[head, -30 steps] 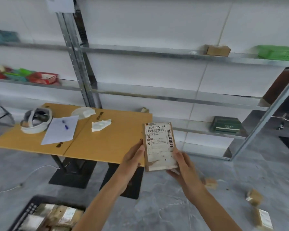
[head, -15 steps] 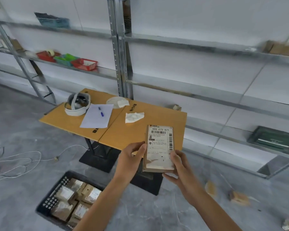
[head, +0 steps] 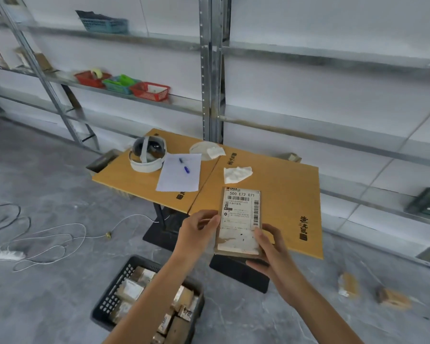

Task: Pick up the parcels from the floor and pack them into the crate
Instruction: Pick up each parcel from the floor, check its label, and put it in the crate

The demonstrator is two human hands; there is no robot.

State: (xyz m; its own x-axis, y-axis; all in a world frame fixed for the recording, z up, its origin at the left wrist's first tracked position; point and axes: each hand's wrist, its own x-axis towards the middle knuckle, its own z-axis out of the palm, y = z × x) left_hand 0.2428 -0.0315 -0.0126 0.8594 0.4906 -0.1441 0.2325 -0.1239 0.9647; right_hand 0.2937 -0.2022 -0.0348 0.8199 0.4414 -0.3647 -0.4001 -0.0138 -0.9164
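A person holds a flat brown parcel [head: 240,220] upright in both hands in front of the near edge of a yellow table [head: 286,192], its white shipping label and barcodes turned toward the camera. The left hand [head: 196,234] grips the parcel's left edge, thumb laid across the side of the label and the other fingers curled round behind the cardboard. The right hand [head: 271,252] cups the lower right corner, thumb pressed to the front face and fingers wrapped beneath the bottom edge. Both hands touch only this parcel. A black latticed crate [head: 109,300] sits on the grey floor in front of the table and to the left of its black base, already filled with packed parcels [head: 132,290] and partly hidden by the left forearm. Two loose parcels [head: 348,285] lie on the floor to the right of the table, near each other but apart. On the table rest a white headset [head: 147,155], a sheet of paper [head: 179,175] with a blue pen [head: 185,167] on it, and a crumpled tissue [head: 237,173]. A white cable [head: 60,232] trails over the floor to the left of the table.
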